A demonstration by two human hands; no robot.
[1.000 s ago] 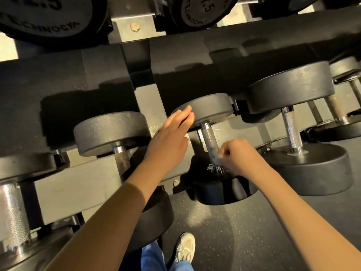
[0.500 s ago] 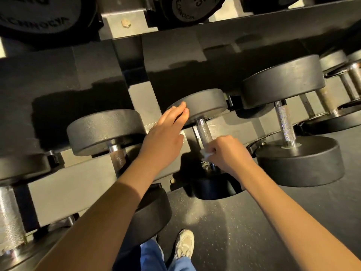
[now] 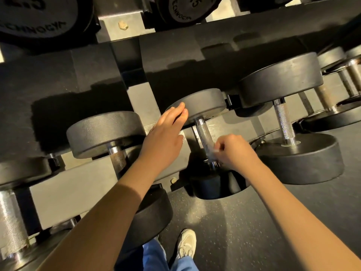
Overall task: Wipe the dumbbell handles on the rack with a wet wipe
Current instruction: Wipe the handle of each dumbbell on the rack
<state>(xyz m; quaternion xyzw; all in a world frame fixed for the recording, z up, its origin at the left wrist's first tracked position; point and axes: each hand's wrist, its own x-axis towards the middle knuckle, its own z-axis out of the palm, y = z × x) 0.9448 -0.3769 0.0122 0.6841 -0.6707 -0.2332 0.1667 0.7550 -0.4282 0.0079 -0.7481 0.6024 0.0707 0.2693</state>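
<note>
1. Black rubber heads crowd the small dumbbell (image 3: 207,103). A larger dumbbell (image 3: 281,79) sits just beside it on your right and another dumbbell (image 3: 105,132) is near on your left, with narrow gaps between them.
2. Speckled floor (image 3: 244,231) lies open below the rack (image 3: 78,184), around your shoe (image 3: 186,243).
3. Your left hand (image 3: 164,137) lies flat, fingers straight, touching the far head's rim.
4. Your right hand (image 3: 236,151) curls round the knurled handle (image 3: 202,132) low down and pinches a wet wipe (image 3: 215,150) against it. Only a pale scrap of the wipe shows.
</note>
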